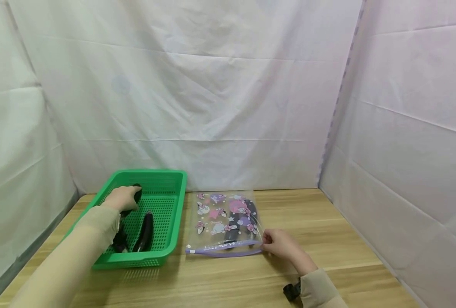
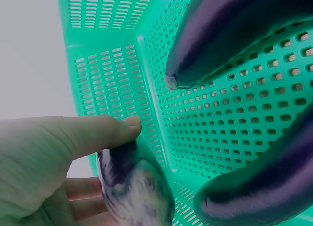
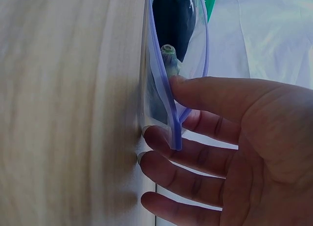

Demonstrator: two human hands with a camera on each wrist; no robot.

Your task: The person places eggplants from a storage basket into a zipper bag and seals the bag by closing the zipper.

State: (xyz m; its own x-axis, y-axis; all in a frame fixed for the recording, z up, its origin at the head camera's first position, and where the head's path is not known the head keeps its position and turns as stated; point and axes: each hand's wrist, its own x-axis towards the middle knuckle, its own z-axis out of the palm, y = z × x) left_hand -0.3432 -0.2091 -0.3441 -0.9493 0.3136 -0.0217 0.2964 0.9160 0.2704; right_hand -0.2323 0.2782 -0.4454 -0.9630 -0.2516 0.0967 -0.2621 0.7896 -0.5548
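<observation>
Over the green plastic basket (image 1: 154, 256), my left hand (image 1: 120, 198) grips a dark purple eggplant (image 2: 139, 192), its thumb near the leafy stem end. Other eggplants (image 1: 146, 233) lie on the basket floor; two of them show in the left wrist view. My right hand (image 1: 283, 247) pinches the right corner of a clear printed zipper bag (image 1: 206, 234) between thumb and fingers. The purple zip strip (image 1: 231, 255) stands parted into an open mouth. Inside the bag lie dark eggplants (image 3: 173, 15), one with its stem toward the mouth.
Basket and bag stand side by side on a wood-grain table (image 1: 228, 282). White cloth (image 1: 220, 94) hangs behind the table and along both sides. A small black object (image 1: 291, 291) sits at my right wrist.
</observation>
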